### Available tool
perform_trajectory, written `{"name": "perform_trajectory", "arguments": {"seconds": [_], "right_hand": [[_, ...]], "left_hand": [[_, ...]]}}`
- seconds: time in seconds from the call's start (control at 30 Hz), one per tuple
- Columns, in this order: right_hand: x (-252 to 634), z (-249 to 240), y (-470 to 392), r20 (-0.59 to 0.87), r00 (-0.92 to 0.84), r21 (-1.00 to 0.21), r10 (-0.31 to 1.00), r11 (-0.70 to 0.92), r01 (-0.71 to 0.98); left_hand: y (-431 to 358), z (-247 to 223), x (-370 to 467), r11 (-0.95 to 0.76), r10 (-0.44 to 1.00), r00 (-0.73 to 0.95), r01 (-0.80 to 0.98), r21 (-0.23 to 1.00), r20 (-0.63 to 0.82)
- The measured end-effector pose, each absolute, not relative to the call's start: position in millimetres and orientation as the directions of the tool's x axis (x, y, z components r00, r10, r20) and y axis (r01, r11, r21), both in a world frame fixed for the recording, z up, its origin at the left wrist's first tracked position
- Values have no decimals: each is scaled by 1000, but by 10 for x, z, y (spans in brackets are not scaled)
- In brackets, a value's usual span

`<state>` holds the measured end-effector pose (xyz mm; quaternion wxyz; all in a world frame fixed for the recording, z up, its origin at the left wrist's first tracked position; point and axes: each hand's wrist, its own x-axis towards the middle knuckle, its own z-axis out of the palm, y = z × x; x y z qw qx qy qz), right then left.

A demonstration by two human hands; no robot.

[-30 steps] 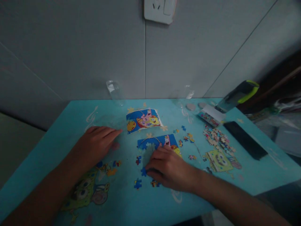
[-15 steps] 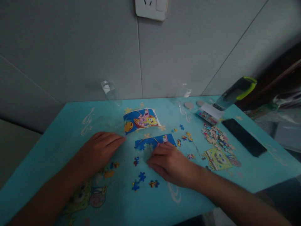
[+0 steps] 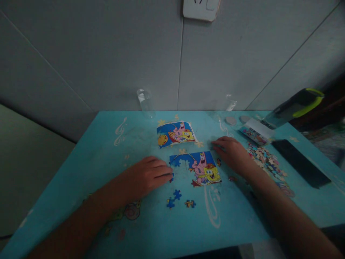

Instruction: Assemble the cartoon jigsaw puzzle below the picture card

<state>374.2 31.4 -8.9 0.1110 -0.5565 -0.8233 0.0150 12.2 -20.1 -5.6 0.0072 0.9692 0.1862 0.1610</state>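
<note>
A partly assembled jigsaw puzzle [image 3: 206,169] lies on the table, its blue top strip and right side with cartoon figures joined, a gap at lower left. My left hand [image 3: 149,176] rests palm down at its left edge, fingers stretched and close together, beside a loose piece [image 3: 171,177] they partly cover. My right hand [image 3: 231,153] is just right of the puzzle, low over the table where small pieces lie; its fingers look slightly apart, with nothing visible in them. Nearer to me are blue pieces [image 3: 170,202] and a yellow-brown piece [image 3: 190,204]. Behind the puzzle lies a picture sheet [image 3: 176,135] with matching figures.
A heap of puzzle pieces [image 3: 266,160] lies at right, beside a long black object [image 3: 300,163]. Behind are a small printed box [image 3: 254,133], a dark bottle with a green strap [image 3: 293,108], round lids [image 3: 230,120] and clear containers [image 3: 145,102] along the wall.
My right hand has moved from the puzzle's lower part to its right side, uncovering the joined figures. My left hand has come closer to the puzzle's left edge. The view has shifted left.
</note>
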Motion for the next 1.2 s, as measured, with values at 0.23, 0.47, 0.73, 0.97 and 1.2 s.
{"name": "perform_trajectory", "arguments": {"seconds": [0.23,0.47,0.73,0.97,1.2], "right_hand": [[3838,-29,324,85,-326,-208,941,337,918],[3821,33,299,52,-271,-272,961,275,922],[3792,131,265,12,-180,-375,984,172,911],[3011,142,-234,23,-405,-674,914,313,669],[2729,-21,-324,132,-448,-513,884,448,732]], "left_hand": [[-222,-55,125,-928,372,875,357,106,311],[-251,-50,130,-927,374,883,365,84,285],[-209,-81,105,-902,419,855,432,28,306],[-188,-101,132,-863,495,813,502,60,308],[-270,-37,236,-885,465,846,439,155,262]]}}
